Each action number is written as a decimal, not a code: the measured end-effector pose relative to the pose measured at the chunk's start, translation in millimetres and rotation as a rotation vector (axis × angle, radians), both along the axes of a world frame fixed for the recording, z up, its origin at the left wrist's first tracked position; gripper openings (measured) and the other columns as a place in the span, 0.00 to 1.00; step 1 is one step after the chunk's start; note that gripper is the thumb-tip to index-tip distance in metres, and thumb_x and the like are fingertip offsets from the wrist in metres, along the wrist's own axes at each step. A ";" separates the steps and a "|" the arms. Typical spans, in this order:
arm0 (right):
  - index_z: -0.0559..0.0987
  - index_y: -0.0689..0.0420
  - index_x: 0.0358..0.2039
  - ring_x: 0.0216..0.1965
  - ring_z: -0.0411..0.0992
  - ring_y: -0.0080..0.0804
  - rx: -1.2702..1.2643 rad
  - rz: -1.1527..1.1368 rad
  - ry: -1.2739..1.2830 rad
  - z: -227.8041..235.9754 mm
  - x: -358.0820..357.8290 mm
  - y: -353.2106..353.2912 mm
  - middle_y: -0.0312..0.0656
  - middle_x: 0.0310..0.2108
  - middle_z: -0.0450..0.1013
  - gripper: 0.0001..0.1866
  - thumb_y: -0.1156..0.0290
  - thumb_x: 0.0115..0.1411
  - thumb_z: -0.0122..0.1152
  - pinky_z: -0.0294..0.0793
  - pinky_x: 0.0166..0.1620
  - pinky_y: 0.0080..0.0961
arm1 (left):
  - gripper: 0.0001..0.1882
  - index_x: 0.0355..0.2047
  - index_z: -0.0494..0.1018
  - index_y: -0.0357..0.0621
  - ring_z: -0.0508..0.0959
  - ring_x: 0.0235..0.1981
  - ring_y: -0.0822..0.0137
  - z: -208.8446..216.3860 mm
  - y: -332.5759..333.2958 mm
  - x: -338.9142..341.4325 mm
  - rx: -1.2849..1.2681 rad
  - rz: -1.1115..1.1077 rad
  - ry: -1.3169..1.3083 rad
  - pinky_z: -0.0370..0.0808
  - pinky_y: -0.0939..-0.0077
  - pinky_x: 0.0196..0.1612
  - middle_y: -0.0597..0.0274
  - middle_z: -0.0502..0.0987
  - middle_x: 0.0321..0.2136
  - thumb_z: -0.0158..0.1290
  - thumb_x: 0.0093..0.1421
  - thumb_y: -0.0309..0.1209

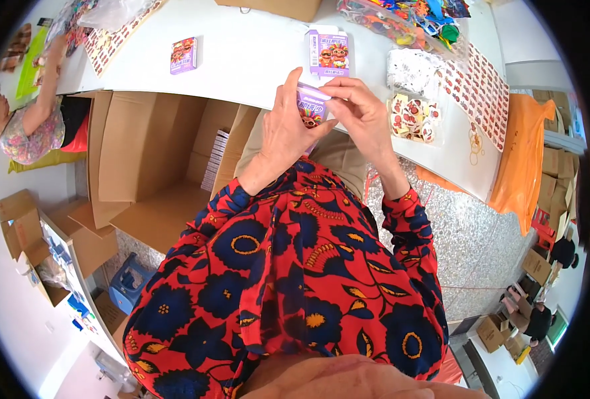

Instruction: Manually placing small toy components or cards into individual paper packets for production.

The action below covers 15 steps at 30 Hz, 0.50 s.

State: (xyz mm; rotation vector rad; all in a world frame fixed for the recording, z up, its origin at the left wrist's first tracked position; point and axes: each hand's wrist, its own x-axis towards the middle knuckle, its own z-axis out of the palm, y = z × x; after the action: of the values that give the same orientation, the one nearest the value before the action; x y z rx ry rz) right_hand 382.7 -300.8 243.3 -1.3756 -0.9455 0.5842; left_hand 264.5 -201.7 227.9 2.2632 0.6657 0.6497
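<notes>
seen from the head camera, the left hand and the right hand meet just in front of the white table's near edge, both pinching a small purple printed cardboard box between thumbs and fingers. a second, matching purple carton stands on the table just beyond the hands, and a third one lies farther left. a large open brown cardboard box sits below the table's edge to the left, and a clear bag of round printed badges rests just right of the right hand.
</notes>
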 end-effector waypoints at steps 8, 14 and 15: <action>0.70 0.59 0.53 0.38 0.68 0.17 -0.192 0.059 0.227 -26.3 -13.9 -16.5 0.35 0.40 0.72 0.19 0.80 0.60 0.53 0.69 0.43 0.17 | 0.44 0.57 0.51 0.35 0.75 0.39 0.46 -27.8 -15.0 -17.2 -0.115 -0.011 -0.009 0.75 0.61 0.36 0.42 0.67 0.46 0.64 0.46 0.39; 0.69 0.59 0.54 0.40 0.71 0.19 -0.324 0.158 0.159 -38.0 -10.4 -31.4 0.37 0.41 0.73 0.21 0.81 0.60 0.52 0.71 0.45 0.19 | 0.18 0.40 0.71 0.38 0.77 0.29 0.59 -20.4 15.4 -26.7 -0.410 -0.115 0.021 0.74 0.70 0.33 0.53 0.75 0.31 0.58 0.54 0.36; 0.69 0.59 0.55 0.42 0.71 0.21 -0.311 0.175 0.192 -35.0 -14.0 -32.1 0.38 0.41 0.73 0.21 0.81 0.60 0.52 0.71 0.46 0.20 | 0.12 0.34 0.75 0.39 0.77 0.27 0.63 -17.7 24.0 -25.6 -0.429 -0.155 0.036 0.73 0.73 0.31 0.55 0.76 0.27 0.57 0.55 0.34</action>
State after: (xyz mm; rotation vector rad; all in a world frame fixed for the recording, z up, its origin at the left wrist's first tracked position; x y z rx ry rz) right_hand 368.7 -332.8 208.3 -1.4871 -0.8476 1.0113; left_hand 238.9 -177.7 210.2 1.9060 0.5760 0.3510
